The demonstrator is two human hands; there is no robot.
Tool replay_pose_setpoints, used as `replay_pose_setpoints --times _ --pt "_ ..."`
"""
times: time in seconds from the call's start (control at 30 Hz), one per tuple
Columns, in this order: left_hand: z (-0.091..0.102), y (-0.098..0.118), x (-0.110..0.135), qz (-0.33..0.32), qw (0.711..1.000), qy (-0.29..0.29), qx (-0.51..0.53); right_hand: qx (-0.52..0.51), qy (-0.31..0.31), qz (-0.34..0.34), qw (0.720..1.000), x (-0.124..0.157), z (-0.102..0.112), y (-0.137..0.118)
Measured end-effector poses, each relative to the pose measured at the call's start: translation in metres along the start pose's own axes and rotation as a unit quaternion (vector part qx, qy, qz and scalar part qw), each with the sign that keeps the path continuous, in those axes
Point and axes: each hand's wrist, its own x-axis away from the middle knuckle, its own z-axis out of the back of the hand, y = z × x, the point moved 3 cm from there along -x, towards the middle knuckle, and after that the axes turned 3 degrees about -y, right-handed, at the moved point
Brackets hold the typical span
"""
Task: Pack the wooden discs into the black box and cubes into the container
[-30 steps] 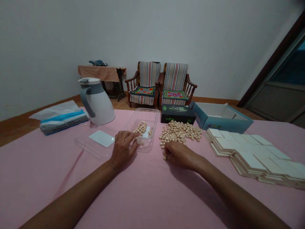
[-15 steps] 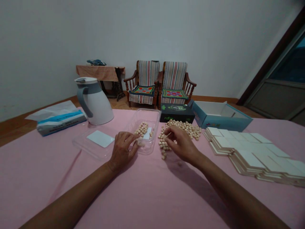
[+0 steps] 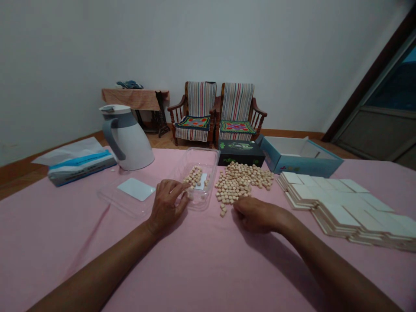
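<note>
Small pieces (image 3: 243, 175): pale bare wood by look, matt. Container (image 3: 214, 167): thin clear plastic, glossy. Flat lid (image 3: 113, 197): same clear plastic, shiny; white label (image 3: 136, 189) smooth, faint glare. Surface (image 3: 201, 268): draped in pink cloth, matt, lightly creased. Jug (image 3: 134, 145): smooth hard plastic by look, soft sheen. Tissue pack (image 3: 82, 167): thin plastic film. Black box (image 3: 241, 147): smooth printed card. Blue box (image 3: 305, 165): printed card, slight sheen. Stacked tiles (image 3: 341, 199): smooth matt faces, woody edges. Armchairs (image 3: 217, 109): polished dark wood, striped cloth (image 3: 202, 97), nubbly crocheted pads (image 3: 192, 123).
</note>
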Motion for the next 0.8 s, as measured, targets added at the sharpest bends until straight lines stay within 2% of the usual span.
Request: replay_pose_setpoints --times 0.1,0.17,0.23,0.3,0.4,0.47,0.53,0.57,0.63,0.8 --pt "0.0 0.0 0.0 -0.003 1.0 0.003 -0.001 -0.009 -0.053 0.028 0.998 -0.002 -0.004 -0.003" --pt "0.0 0.0 0.0 -0.004 1.0 0.006 0.001 -0.021 -0.038 0.028 0.999 -0.005 -0.001 -0.002" --pt "0.0 0.0 0.0 -0.002 1.0 0.007 0.001 -0.036 0.035 0.023 0.998 -0.01 0.008 -0.002" --pt "0.0 0.0 0.001 0.0 1.0 0.006 -0.001 -0.062 0.147 0.033 0.987 -0.016 0.023 -0.005" --pt "-0.001 -0.001 0.001 0.003 1.0 0.0 -0.006 -0.123 0.314 0.069 0.939 -0.027 0.047 -0.014" --pt "-0.002 -0.002 0.002 0.007 1.0 -0.005 -0.007 -0.175 0.379 0.087 0.905 -0.032 0.06 -0.018" --pt "-0.002 -0.003 0.002 0.009 1.0 -0.006 -0.008 -0.215 0.415 0.098 0.879 -0.034 0.065 -0.021" --pt "-0.002 -0.004 0.002 0.01 1.0 -0.006 -0.008 -0.226 0.42 0.1 0.873 -0.033 0.065 -0.02" --pt "-0.002 -0.004 0.003 0.01 1.0 -0.006 -0.007 -0.22 0.402 0.088 0.884 -0.03 0.059 -0.018" --pt "-0.003 -0.003 0.003 0.006 1.0 -0.008 -0.009 -0.131 0.253 0.057 0.957 -0.019 0.022 -0.013"
